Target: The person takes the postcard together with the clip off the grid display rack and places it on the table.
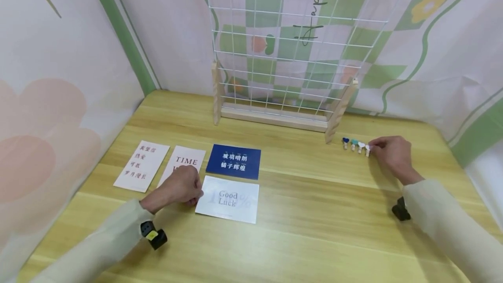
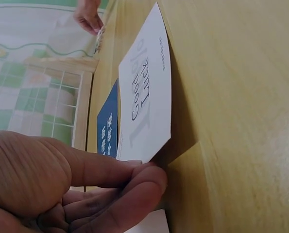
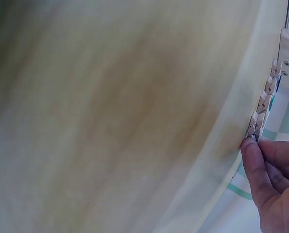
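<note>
Cards and tiny clips occupy a person's two hands at a pale wooden worktop [image 1: 306, 230], ringed by pastel backdrops [image 1: 59, 99] of green stripes, checks and flowers. A white wire grid panel [image 1: 298, 43] stands upright in a wooden base [image 1: 275, 118] at the worktop's far edge, with nothing hung on it.

The left hand [image 1: 178, 189] has its fingertips [image 2: 151, 177] curled at the near left corner of the white "Good Luck" card [image 1: 229, 198]; the wrist view shows that corner raised off the wood, though a full pinch cannot be confirmed. Risk here looks modest: a thin card lifted by one corner may bend, slide against the blue card [image 1: 233, 161] just behind it, or slip from so shallow a hold. Two pale cards [image 1: 142, 165] lie side by side to the left, the nearer partly under the hand.

The right hand [image 1: 393, 154] pinches the last of four small heart-topped wooden clips [image 1: 356, 144] lined up near the grid's right foot. The clips sit close together, so a careless pull could knock the neighbours over or scatter them.
</note>
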Tool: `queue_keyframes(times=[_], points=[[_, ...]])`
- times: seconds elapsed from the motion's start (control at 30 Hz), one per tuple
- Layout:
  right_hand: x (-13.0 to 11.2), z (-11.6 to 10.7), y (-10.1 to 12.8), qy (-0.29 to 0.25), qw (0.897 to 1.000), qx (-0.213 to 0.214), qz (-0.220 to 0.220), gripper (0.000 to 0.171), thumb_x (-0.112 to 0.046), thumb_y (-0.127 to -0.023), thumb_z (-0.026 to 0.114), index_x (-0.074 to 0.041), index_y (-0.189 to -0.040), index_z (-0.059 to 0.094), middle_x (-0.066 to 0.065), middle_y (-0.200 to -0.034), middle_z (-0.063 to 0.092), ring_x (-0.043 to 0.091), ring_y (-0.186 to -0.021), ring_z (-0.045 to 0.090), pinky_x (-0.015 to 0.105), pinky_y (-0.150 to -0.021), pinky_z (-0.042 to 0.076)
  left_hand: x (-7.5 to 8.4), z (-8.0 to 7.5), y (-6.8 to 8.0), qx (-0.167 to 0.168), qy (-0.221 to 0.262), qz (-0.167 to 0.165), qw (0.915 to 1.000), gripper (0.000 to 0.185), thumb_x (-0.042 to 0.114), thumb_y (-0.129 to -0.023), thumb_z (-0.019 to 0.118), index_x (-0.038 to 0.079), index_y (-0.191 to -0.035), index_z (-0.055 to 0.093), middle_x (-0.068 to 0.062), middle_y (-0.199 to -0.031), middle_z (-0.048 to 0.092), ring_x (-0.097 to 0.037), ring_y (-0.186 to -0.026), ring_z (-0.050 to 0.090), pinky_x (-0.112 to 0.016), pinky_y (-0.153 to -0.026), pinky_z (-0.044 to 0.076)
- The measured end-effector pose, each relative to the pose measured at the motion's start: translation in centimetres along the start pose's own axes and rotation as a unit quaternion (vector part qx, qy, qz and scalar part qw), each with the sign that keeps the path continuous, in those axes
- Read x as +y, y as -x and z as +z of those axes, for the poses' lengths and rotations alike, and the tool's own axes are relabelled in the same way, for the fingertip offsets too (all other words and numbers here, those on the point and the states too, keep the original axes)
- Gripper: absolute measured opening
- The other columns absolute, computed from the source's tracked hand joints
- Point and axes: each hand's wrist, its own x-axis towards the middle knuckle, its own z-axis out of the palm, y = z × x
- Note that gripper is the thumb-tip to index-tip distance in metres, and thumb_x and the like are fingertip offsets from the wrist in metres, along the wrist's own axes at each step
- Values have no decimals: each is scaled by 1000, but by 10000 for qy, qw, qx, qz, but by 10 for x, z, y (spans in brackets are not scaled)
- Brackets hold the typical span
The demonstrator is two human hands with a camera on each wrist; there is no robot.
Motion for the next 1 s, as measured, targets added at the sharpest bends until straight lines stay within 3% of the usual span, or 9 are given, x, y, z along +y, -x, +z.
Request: queue_keyframes(times=[0.17,0.27,0.37,1.0], points=[[0,0,0,92,9999,65,-27,15,-6,-90,64,3,-91,76,24,-92,73,22,-71,65,36,-68,44,3,0,-1,8,-78,-25,10000,18,3,-85,71,8,-68,67,-2,-57,64,-14,-52,61,-22,-50,47],[-1,0,0,105,9999,67,-61,16,-6,-91,63,4,-91,75,26,-93,72,39,-80,68,47,-73,47,4,0,0,55,-107,8,9999,18,2,-84,71,8,-68,66,-2,-57,64,-14,-51,61,-22,-49,47],[-2,1,0,61,10000,7,-7,17,-7,-92,62,5,-93,74,27,-94,72,47,-90,66,57,-81,46,3,0,1,130,-126,97,9998,19,1,-83,72,8,-67,66,-2,-56,64,-14,-50,61,-23,-49,48],[-4,5,1,131,9999,31,-25,18,-6,-92,60,5,-94,74,28,-94,71,45,-85,67,59,-83,46,0,3,3,183,-30,60,9998,17,2,-83,71,8,-68,66,-2,-57,63,-15,-52,60,-23,-51,47]])
